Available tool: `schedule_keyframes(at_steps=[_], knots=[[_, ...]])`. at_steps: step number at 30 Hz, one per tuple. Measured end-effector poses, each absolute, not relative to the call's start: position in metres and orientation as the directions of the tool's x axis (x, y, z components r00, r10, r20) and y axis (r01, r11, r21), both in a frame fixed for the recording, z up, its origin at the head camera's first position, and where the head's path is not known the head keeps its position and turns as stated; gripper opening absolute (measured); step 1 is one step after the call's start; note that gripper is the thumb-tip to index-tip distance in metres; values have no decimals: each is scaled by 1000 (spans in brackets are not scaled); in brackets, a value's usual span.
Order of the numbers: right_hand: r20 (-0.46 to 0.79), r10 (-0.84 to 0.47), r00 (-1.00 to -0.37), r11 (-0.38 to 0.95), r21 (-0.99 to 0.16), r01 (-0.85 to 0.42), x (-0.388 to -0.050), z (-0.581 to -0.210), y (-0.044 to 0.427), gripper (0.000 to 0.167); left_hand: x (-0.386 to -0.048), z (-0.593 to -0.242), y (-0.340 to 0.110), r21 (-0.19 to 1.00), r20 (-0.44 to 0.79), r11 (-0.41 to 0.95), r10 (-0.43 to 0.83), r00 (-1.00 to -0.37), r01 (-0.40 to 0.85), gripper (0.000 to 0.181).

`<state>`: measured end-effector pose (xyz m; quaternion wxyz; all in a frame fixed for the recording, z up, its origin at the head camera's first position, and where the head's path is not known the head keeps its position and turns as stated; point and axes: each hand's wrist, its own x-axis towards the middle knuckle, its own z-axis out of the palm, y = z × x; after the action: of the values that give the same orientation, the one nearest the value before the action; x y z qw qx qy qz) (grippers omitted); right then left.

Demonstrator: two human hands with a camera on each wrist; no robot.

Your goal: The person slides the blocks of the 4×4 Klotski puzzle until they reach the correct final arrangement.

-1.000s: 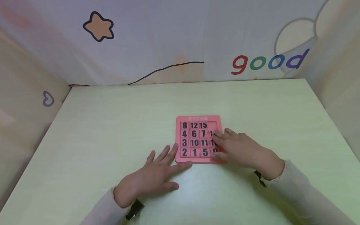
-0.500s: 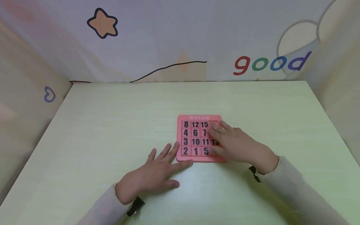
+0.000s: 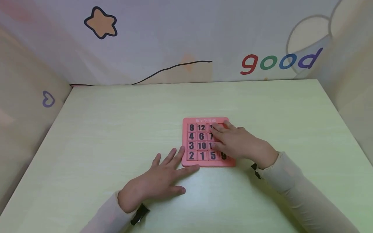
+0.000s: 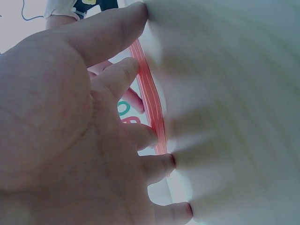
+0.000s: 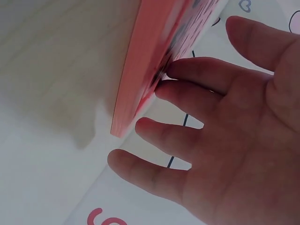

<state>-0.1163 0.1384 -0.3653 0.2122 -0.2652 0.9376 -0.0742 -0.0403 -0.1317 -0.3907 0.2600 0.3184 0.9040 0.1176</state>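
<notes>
The right hand [image 3: 240,142] holds its fingers slightly bent and loosely spaced, gripping nothing; two fingertips touch the face of a flat pink square number-slide board [image 3: 214,163], and its thumb lies over the third row. The left hand [image 3: 161,181] is spread wide and clasps nothing either: its index finger meets the board's near edge and its middle finger the left edge, while its thumb, ring and little fingers rest apart from it.

The board lies flat between the two hands, near the middle of a pale green table [image 3: 125,129]. Its pink square tiles bear bold black numbers; the tile marked 12 [image 3: 201,127] sits in the far row beside the 8, and a line of white characters runs along the far rim. Both forearms wear pale sleeves [image 3: 294,184], with a black band [image 3: 140,214] under the left wrist and another under the right. Behind the table rises a pale printed backdrop [image 3: 163,38] with an orange star [image 3: 101,22] and the word "good" in coloured letters.

The right hand stands in the way of most of the right-hand column, and the third-column numbers in the upper three rows are partly covered. The left wrist view shows the board edge-on, hiding its tiles; the right wrist view blurs the numbers. Both sleeves run out of frame.
</notes>
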Motion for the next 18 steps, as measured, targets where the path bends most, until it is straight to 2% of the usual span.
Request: schedule_keyframes(at_steps=[12, 18], knots=[[-396, -447, -802, 894, -176, -411, -116, -355, 141, 61, -38, -392, -135, 387, -362, 760, 646, -671, 522, 71], [-377, -433, -819, 901, -159, -403, -113, -355, 142, 61, -39, -391, -134, 391, -365, 758, 649, -668, 522, 70]])
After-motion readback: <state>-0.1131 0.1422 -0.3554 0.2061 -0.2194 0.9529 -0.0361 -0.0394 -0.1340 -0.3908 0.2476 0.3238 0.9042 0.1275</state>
